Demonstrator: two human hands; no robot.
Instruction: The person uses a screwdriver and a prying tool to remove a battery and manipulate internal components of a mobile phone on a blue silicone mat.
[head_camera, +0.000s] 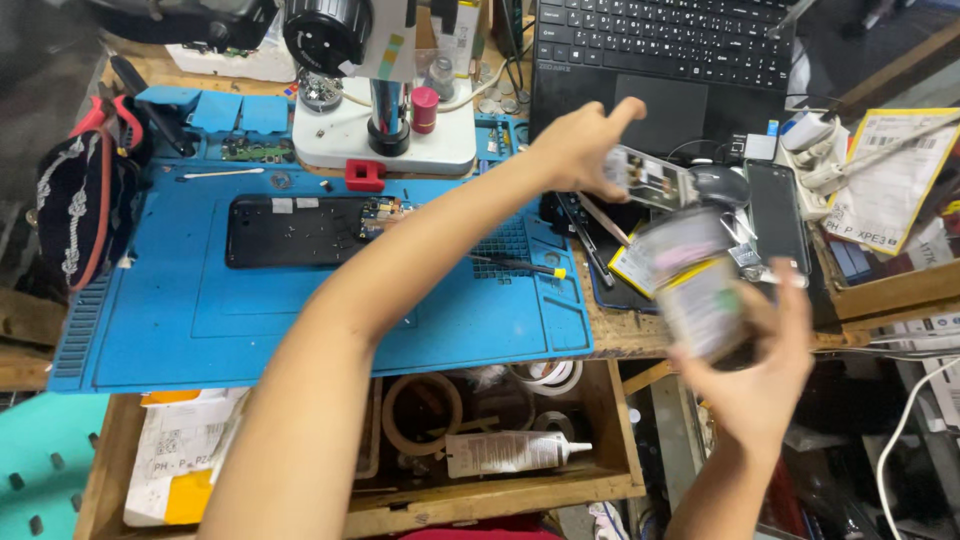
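Two hands are busy over the right end of the bench: the right hand (752, 375) is wrapped around a blurred pale container with a yellow band (700, 285), holding it above the table edge, while the left hand (583, 148) reaches across, fingers closed on a small flat module (650, 178) near the black laptop (660, 60). An opened black phone (300, 230) lies apart on the blue work mat (300, 320), below the microscope stand (385, 140). Judging from the blur, steadying the container before bringing the two pieces together would help, as would keeping the reaching forearm lifted above the tweezers (515, 265) on the mat.
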